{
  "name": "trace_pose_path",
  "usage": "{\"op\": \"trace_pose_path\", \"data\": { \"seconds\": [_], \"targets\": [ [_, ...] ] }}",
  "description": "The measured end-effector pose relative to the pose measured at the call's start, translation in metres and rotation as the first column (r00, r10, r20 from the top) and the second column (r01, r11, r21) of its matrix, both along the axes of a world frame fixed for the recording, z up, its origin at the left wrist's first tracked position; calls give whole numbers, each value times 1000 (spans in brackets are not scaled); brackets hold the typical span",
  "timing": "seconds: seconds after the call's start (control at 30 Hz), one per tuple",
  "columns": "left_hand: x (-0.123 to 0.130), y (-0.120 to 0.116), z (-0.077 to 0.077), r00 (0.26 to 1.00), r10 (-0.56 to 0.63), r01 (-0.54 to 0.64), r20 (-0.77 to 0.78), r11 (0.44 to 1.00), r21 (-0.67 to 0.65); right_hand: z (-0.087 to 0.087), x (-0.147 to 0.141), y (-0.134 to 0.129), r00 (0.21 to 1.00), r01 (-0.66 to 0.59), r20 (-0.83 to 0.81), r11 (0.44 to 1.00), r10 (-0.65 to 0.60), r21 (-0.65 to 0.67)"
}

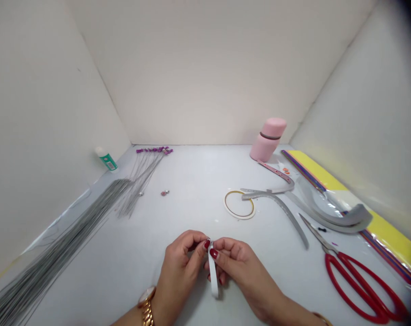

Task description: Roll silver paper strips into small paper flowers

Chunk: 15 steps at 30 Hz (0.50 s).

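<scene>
My left hand (186, 258) and my right hand (237, 265) meet at the near middle of the table. Thumb and fingers of both hands are closed on the upper end of a narrow white strip (214, 278). Its lower part hangs down between the hands toward me. A tiny piece at the pinched end is mostly covered by the fingertips, so I cannot make it out. Beyond my hands lies a thin ring-shaped roll of white tape (227, 209). A small rolled bit with red and grey (164, 193) rests farther left.
On the left lie a bundle of grey wires (72, 231), purple-tipped wires (154, 151) and a glue stick (107, 160). To the right are grey curved strips (290, 217), red-handled scissors (356, 280), packed coloured paper strips (392, 235) and a pink bottle (264, 147). White walls surround the table.
</scene>
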<state>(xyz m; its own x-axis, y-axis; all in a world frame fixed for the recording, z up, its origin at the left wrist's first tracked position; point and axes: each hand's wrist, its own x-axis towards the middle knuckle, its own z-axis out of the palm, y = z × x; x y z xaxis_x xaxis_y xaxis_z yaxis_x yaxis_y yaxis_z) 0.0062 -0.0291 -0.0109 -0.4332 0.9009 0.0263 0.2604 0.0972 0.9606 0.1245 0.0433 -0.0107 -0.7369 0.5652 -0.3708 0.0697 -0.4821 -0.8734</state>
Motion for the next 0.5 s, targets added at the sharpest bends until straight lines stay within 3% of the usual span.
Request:
{"op": "trace_pose_path", "data": {
  "seconds": [0.23,0.4,0.47,0.5],
  "targets": [
    [5,0,-4,949,10,14,315,997,-74,3,0,-7,999,-23,-38,998,21,-53],
    [9,1,-4,836,24,18,549,997,-70,1,-3,-15,995,9,-101,999,-12,-38],
    [10,1,-5,805,24,27,593,997,-77,1,-3,-17,995,-1,-102,999,-4,-55],
    [9,1,-5,828,39,8,560,997,-81,0,-3,-17,996,-9,-86,999,5,-52]
  ]
}}
